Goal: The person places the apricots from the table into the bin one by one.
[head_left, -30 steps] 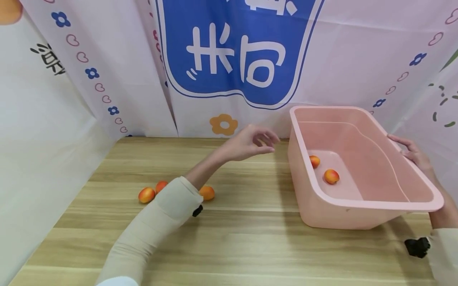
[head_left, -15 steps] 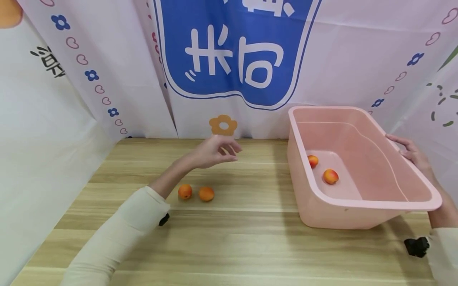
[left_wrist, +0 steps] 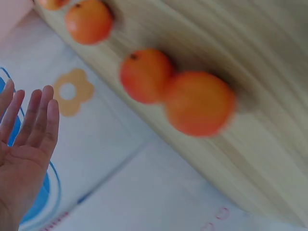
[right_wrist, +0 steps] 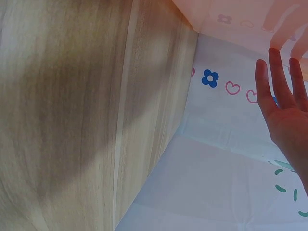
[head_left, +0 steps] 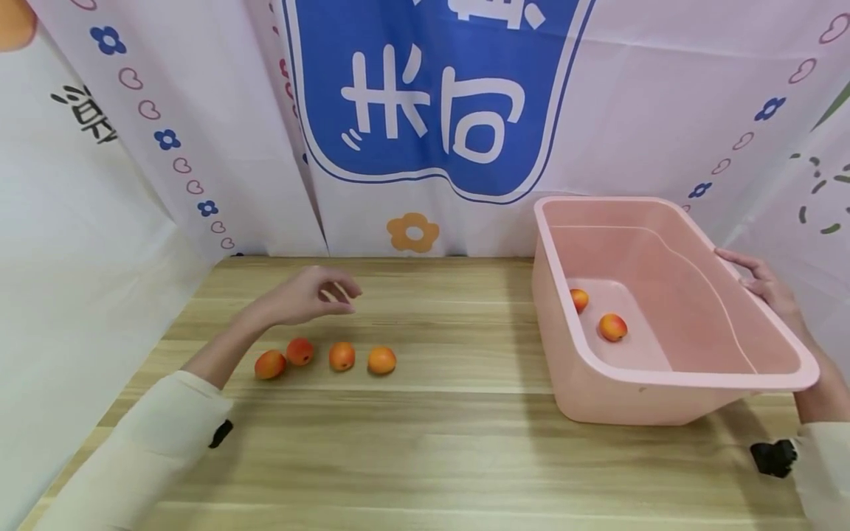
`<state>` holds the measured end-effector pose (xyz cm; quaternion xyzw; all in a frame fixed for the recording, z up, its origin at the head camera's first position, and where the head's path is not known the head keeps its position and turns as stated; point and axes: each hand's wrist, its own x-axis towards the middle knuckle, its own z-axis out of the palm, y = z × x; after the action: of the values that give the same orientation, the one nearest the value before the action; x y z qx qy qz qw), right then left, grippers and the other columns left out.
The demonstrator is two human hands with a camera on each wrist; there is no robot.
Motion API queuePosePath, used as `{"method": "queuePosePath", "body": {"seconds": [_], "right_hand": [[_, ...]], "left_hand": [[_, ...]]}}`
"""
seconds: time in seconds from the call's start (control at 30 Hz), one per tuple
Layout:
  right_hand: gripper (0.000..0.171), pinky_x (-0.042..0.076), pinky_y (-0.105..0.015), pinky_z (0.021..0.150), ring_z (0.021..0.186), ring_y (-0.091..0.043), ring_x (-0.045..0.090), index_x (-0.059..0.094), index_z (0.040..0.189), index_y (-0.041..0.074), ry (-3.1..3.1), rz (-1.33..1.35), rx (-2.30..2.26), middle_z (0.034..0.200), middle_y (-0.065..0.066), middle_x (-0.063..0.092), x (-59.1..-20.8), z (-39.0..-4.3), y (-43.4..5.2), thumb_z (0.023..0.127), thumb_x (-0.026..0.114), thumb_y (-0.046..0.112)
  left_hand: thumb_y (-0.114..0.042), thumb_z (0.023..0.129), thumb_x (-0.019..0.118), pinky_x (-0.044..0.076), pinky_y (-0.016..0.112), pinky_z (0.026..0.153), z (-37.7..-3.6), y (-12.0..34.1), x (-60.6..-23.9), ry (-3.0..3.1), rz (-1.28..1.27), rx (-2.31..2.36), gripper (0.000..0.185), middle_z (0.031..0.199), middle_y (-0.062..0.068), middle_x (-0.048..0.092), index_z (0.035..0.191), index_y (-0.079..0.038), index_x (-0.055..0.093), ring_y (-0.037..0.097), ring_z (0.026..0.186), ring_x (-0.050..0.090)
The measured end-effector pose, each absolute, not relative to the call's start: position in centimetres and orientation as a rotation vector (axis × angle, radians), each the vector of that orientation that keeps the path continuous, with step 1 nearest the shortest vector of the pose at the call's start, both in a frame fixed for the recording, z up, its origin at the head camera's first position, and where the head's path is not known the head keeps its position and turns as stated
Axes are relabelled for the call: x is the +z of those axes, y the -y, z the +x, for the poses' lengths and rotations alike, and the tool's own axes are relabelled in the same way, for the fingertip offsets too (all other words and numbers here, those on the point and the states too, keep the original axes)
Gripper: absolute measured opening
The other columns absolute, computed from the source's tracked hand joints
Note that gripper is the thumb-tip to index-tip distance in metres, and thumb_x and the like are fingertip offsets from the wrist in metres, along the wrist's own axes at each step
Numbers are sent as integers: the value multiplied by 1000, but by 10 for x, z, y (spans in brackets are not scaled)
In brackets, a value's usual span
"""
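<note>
My left hand (head_left: 311, 296) hovers over the wooden table, fingers loosely bent with nothing in them. Below it lie several small orange-red fruits, apricot-like, in a rough row: a leftmost fruit (head_left: 270, 364), a redder fruit (head_left: 300, 352) against it, then one (head_left: 341, 356) and another (head_left: 381, 360) set apart. In the left wrist view the palm (left_wrist: 24, 159) is bare. My right hand (head_left: 773, 295) rests at the right rim of a pink plastic tub (head_left: 671, 380); in the right wrist view its fairly straight fingers (right_wrist: 279, 77) reach the outer wall. Two fruits (head_left: 613, 327) lie inside the tub.
A printed cloth (head_left: 598, 133) with a blue sign and flowers hangs behind the table (head_left: 425, 457). White cloth (head_left: 86, 243) closes off the left side, and more cloth hangs on the right. The tub stands at the table's right, near the back.
My left hand has swept left from beside the tub, across the table, to above the left-hand fruits. The right hand and tub stay put.
</note>
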<state>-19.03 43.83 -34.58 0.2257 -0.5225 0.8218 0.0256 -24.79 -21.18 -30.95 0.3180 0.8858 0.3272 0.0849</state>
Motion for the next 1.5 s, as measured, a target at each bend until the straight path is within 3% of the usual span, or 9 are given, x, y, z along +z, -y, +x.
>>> {"method": "queuePosePath", "body": {"seconds": [0.23, 0.47, 0.53, 0.9, 1.2, 1.5], "right_hand": [[75, 52, -14, 52, 58, -6, 65, 67, 135, 6, 1634, 732, 2506, 78, -2, 69, -346, -190, -437, 98, 5, -14], [73, 55, -15, 57, 68, -7, 68, 67, 134, 7, 1662, 724, 2480, 99, -5, 74, -345, -190, -439, 98, 8, -15], [74, 54, -14, 56, 65, -6, 67, 67, 135, 7, 1668, 729, 2474, 89, -3, 72, -345, -190, -438, 98, 7, -15], [70, 54, -13, 59, 72, -5, 68, 70, 132, 10, 1722, 651, 2389, 107, -2, 75, -342, -189, -435, 98, 13, -14], [70, 56, -16, 58, 70, -8, 68, 71, 130, 8, 1671, 603, 2459, 104, -5, 76, -342, -185, -432, 99, 11, -13], [70, 55, -16, 57, 70, -8, 68, 71, 129, 9, 1676, 557, 2463, 106, -5, 75, -340, -183, -431, 100, 11, -13]], "left_hand": [[-5, 94, 75, 62, 44, 86, -238, 252, -314, -2634, 828, 962, 28, 113, 21, 71, 119, 7, 70, 30, 99, 72], [-7, 92, 79, 60, 29, 84, -228, 282, -325, -2589, 770, 1000, 33, 112, 20, 71, 118, 9, 69, 22, 95, 72], [-9, 91, 80, 60, 29, 83, -225, 289, -326, -2574, 723, 991, 36, 112, 18, 71, 119, 10, 68, 20, 94, 71], [-15, 86, 85, 59, 28, 78, -212, 316, -335, -2494, 562, 913, 57, 113, 19, 66, 127, 16, 60, 23, 97, 68], [0, 81, 84, 59, 27, 76, -213, 323, -347, -2459, 598, 958, 54, 107, 19, 64, 123, 22, 58, 25, 93, 66], [1, 81, 83, 59, 26, 77, -213, 323, -346, -2482, 612, 926, 48, 101, 16, 67, 118, 22, 60, 24, 91, 67]]}}
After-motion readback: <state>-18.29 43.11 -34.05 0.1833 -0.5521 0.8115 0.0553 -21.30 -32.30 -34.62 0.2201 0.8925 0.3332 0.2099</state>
